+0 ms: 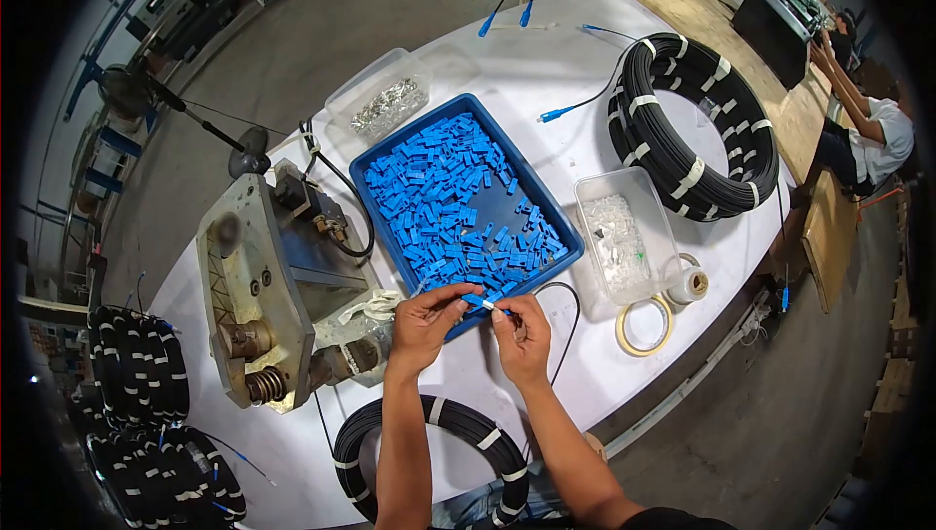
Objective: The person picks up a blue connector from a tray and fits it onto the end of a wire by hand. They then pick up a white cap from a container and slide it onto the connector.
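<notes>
Both hands meet at the near edge of a blue tray filled with small blue connector housings. My left hand is closed, its fingertips pinching a blue connector piece. Close beside it on the right, my right hand pinches the white part of a connector in line with the blue piece. The fingertips partly hide both parts. A thin black cable curves behind my right hand. Below the hands, a coil of black cable with white ties lies between my forearms.
A metal press stands left of the tray. Clear boxes hold metal parts and white parts. Tape rolls and a large cable coil lie on the right. Another person sits at the far right.
</notes>
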Demonstrator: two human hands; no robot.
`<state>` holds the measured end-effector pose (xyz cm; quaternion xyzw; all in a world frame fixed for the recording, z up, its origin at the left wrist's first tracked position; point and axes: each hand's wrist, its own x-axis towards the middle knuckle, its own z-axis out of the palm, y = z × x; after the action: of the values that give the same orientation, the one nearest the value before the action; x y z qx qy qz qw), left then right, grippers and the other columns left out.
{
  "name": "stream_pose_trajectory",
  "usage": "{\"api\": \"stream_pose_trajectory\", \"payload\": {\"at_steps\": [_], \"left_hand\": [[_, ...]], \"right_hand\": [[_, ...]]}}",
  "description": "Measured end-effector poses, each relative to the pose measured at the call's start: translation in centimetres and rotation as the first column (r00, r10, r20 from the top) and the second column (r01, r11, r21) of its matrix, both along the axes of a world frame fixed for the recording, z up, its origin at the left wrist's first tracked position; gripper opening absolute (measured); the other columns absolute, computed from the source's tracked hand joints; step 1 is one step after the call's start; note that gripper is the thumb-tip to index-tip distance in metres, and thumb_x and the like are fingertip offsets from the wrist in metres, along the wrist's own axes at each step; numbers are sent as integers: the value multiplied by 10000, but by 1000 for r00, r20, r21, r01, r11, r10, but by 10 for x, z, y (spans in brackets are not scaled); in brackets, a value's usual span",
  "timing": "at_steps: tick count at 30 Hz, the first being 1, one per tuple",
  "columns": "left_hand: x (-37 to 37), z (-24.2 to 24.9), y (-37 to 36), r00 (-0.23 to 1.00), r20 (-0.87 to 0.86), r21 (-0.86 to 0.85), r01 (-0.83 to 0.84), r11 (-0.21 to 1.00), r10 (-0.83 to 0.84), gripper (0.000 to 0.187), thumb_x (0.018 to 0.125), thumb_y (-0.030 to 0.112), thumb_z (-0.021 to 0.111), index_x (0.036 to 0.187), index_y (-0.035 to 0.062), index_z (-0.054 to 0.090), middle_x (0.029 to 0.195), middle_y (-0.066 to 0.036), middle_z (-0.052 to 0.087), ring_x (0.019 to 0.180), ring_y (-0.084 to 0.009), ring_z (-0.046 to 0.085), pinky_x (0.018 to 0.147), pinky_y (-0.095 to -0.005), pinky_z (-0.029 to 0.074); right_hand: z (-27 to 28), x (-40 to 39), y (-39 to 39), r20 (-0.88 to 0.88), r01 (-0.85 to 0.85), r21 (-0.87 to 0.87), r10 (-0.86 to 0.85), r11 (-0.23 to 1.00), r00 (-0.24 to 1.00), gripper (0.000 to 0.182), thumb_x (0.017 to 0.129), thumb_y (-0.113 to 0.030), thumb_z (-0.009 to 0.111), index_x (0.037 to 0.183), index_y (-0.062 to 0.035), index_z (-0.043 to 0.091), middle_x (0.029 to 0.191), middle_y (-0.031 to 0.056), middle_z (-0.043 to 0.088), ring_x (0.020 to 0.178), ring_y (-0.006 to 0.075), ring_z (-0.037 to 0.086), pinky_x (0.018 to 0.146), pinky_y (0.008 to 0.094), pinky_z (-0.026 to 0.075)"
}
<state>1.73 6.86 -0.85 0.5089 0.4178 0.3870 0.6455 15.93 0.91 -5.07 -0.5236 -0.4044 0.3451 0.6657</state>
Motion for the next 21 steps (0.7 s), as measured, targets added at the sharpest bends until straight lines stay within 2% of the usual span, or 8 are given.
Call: {"api": "stream_pose_trajectory", "payload": {"at_steps": [4,7,9,13,15,21], "left_hand": [[1,1,-1,999,47,-6,-1,1000,1,254,905,-10,624,1157,-31,647,1095,-140,693,964,-134,651,848,-254,525],[1,-1,0,999,-1,-13,-42,999,42,242,906,-2,634,1143,-46,651,1069,-106,693,944,-116,641,851,-242,518],[2,-1,0,988,23,1,-151,988,151,236,911,22,640,1138,-43,652,1070,-120,694,927,-133,656,844,-249,528],[2,-2,0,989,57,1,-137,991,137,240,920,38,633,1146,-42,645,1084,-132,691,919,-145,663,840,-262,537],[2,-4,0,996,42,19,-78,997,77,245,927,39,616,1161,-30,639,1097,-155,686,926,-178,678,841,-289,544],[1,-5,1,999,14,14,-40,999,40,278,932,47,612,1200,-25,618,1115,-163,681,948,-162,665,847,-288,537]], "right_hand": [[1,-1,0,2,2,-17,-2,1000,1000,79,872,-23,645,946,4,641,835,40,538,691,91,454,616,218,361],[1,0,-1,-44,-13,-18,12,1000,999,77,887,-34,632,949,11,635,847,34,528,706,87,454,632,213,364],[3,1,-2,-75,-27,-20,26,999,997,80,895,-41,625,953,13,632,856,31,523,715,85,454,639,213,364],[1,2,-3,-110,-40,-5,39,999,993,89,911,-55,608,963,15,627,874,26,515,731,79,452,652,213,365],[4,2,-2,-109,-40,-6,40,999,993,88,911,-55,609,963,14,627,871,26,516,730,79,453,652,214,365],[2,2,-2,-81,-30,-11,29,999,996,83,903,-51,618,961,8,628,864,30,522,725,82,455,648,214,366]]}}
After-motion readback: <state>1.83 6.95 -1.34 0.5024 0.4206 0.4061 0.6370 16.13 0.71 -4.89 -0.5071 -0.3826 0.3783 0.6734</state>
